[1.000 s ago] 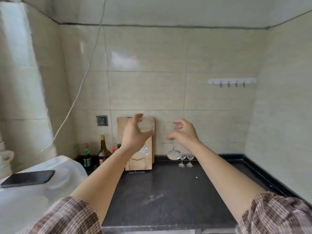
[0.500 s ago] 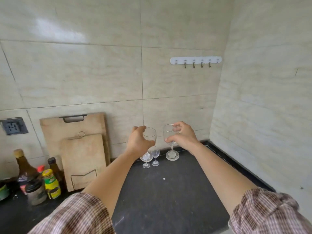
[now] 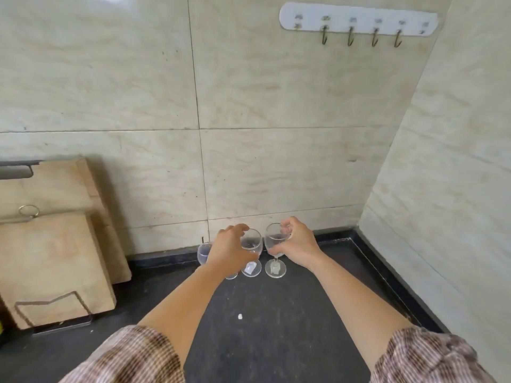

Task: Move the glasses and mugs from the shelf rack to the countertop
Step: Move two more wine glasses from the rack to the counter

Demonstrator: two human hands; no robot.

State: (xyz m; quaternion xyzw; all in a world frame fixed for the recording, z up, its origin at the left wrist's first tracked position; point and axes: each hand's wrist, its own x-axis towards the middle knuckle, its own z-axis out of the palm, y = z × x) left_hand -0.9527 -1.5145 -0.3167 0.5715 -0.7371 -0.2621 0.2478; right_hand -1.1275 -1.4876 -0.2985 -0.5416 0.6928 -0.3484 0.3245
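My left hand (image 3: pixel 231 254) grips the bowl of a clear stemmed glass (image 3: pixel 252 243); its foot rests on or just above the black countertop (image 3: pixel 276 322) near the back wall. My right hand (image 3: pixel 297 246) holds a second clear stemmed glass (image 3: pixel 272 239) by the bowl, with its foot down on the countertop right beside the first. A smaller stemmed glass (image 3: pixel 204 252) stands behind my left hand, partly hidden by it. The shelf rack is out of view.
Two wooden cutting boards (image 3: pixel 55 244) lean against the tiled wall at the left in a wire holder. A white hook rail (image 3: pixel 358 22) hangs high on the wall. The right wall meets the counter's raised black edge (image 3: pixel 387 277). A white crumb (image 3: pixel 240 316) lies mid-counter.
Both hands carried their glasses down from chest height toward the back of the countertop, beside the small glasses. My view swung right and downward.
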